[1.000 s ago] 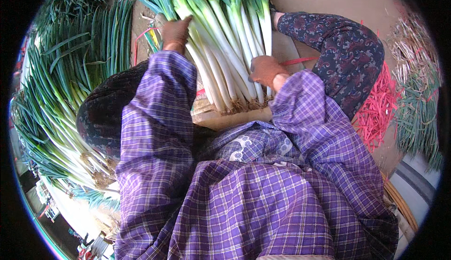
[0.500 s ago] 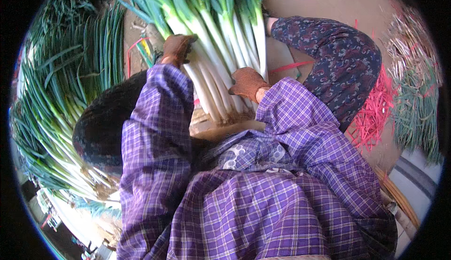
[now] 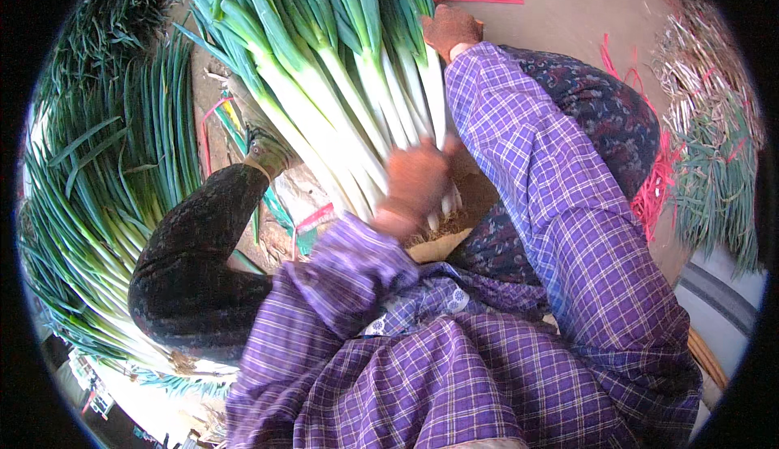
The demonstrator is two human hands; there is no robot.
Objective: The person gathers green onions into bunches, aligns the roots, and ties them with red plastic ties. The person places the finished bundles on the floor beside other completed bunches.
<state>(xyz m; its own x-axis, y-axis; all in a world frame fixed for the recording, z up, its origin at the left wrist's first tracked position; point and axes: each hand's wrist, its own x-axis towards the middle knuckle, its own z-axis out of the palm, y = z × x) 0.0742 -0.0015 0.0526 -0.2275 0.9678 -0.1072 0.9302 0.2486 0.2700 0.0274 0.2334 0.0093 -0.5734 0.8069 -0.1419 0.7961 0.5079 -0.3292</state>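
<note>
A big bunch of long green onions (image 3: 337,67) lies between my legs, green leaves pointing away and white stalks toward me. My left hand (image 3: 415,181), in a brown work glove, is over the white stalks close to the root ends; motion smears its fingers. At the bunch's right edge, where white turns to green, my right hand (image 3: 452,31) curls against the outer stalks in a matching glove. The undersides of the bunch and the fingertips of the right hand are hidden. Part of the roots (image 3: 442,213) shows beneath the left hand.
More green onions (image 3: 122,197) are heaped on the left. Pink ties (image 3: 656,185) lie in a pile to the right, with loose strips (image 3: 479,0) on the floor ahead. Thin onions (image 3: 714,173) are stacked at the far right. My bent legs flank the bunch.
My left hand has moved from the bunch's left side to the right, down over the white stalks. My right hand has gone from the lower stalks up to the right edge by the leaves.
</note>
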